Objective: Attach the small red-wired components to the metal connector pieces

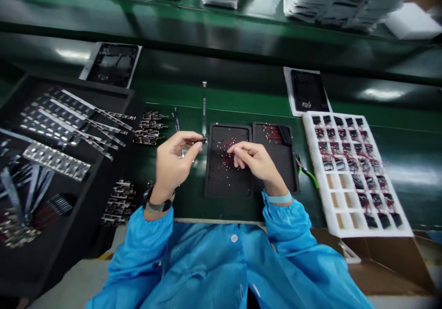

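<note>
My left hand (174, 164) is left of a shallow black tray, thumb and fingertips pinching a small dark part (203, 140). A thin flex cable (204, 108) runs away from those fingertips; whether it is joined to the pinched part I cannot tell. Over the black tray (216, 187) is my right hand (253, 159), thumb and forefinger together among thin red wires (226, 142) with small white ends. What lies between these fingertips is too small to make out. Another short strip (177, 119) lies just beyond my left hand.
A second black tray (276, 161) holds red-wired parts. Green-handled pliers (306, 171) lie beside a white foam tray (326, 207) of black wired parts. On the left are stacked small boards (150, 128) and a black bin (74, 228) of circuit strips. A shelf edge (207, 28) spans the back.
</note>
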Demonstrator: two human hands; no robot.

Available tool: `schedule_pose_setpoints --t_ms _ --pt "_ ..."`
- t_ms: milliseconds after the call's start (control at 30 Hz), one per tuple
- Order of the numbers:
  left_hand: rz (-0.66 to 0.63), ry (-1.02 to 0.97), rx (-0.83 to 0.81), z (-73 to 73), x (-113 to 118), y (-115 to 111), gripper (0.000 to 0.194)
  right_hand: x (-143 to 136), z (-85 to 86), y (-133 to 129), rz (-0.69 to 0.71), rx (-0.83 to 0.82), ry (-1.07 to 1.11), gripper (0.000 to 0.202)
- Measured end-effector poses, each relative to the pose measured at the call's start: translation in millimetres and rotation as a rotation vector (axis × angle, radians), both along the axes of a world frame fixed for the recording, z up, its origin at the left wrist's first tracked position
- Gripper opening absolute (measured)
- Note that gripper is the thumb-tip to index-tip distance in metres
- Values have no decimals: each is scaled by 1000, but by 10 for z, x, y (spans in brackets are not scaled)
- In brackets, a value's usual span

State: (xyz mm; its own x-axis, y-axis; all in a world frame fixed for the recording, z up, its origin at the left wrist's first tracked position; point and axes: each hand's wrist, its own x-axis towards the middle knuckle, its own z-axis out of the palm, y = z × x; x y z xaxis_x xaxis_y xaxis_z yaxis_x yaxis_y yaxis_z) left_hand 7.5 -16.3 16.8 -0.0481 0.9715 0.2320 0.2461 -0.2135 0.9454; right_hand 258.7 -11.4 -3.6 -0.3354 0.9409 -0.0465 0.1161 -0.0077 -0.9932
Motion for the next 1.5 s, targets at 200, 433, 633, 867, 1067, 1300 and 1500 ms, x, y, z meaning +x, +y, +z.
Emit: schedule_pose_setpoints --t_ms 200,433,633,867,1067,1300,1500 --pt "-183 5 13 -299 167 189 11 -98 -102 -18 79 -35 49 33" --pt "-266 44 83 -321 300 133 11 -97 -126 1 14 -69 -87 42" --pt "-316 119 105 -311 308 118 11 -129 -143 -3 6 -32 -155 40" --pt "-366 186 115 -375 305 116 12 -118 -120 -13 49 9 -208 34" --pt "-422 275 65 -382 333 106 12 -91 -103 -32 77 67 -281 26" --pt "-426 294 45 -402 339 106 12 -104 -154 -76 0 184 -399 12" --pt "-420 281 56 -420 357 107 13 -149 -176 -94 -51 310 -460 11"
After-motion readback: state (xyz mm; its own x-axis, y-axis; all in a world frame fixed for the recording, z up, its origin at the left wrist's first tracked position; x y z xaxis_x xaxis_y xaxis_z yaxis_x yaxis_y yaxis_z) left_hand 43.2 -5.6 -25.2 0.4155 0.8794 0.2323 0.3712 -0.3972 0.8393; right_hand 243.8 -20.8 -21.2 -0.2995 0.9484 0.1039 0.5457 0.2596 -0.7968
